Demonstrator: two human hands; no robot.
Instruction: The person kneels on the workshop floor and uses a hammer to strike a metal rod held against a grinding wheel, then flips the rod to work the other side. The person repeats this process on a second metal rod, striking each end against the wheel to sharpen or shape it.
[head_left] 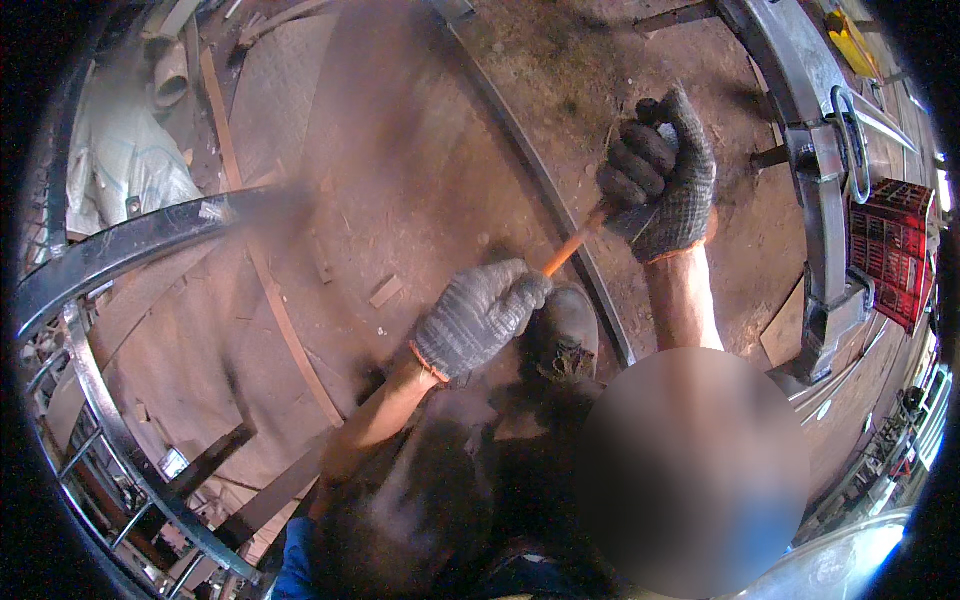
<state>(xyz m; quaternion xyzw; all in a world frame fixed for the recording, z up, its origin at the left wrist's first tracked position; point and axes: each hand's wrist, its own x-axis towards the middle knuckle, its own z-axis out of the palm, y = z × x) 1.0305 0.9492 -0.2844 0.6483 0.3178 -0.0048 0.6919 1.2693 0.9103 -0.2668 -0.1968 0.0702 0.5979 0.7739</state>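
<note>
Both my hands wear dark grey knitted gloves with orange cuffs. A thin orange rod or cable (570, 251) stretches between them, slanting up to the right; its exact kind does not show. My left hand (478, 318) is closed around its lower end, just beside the toe of my dark boot (567, 335). Farther out and to the right, my right hand (660, 170) makes a fist on the upper end, with its thumb pointing up. The fingers of both hands hide the ends of the orange piece.
A long metal bar (520, 150) lies on the dirty floor under my hands. To the right stands a steel tube frame (822, 220), with a red crate (890, 250) beyond it. At left are a curved metal frame (150, 235) and a white sack (130, 165).
</note>
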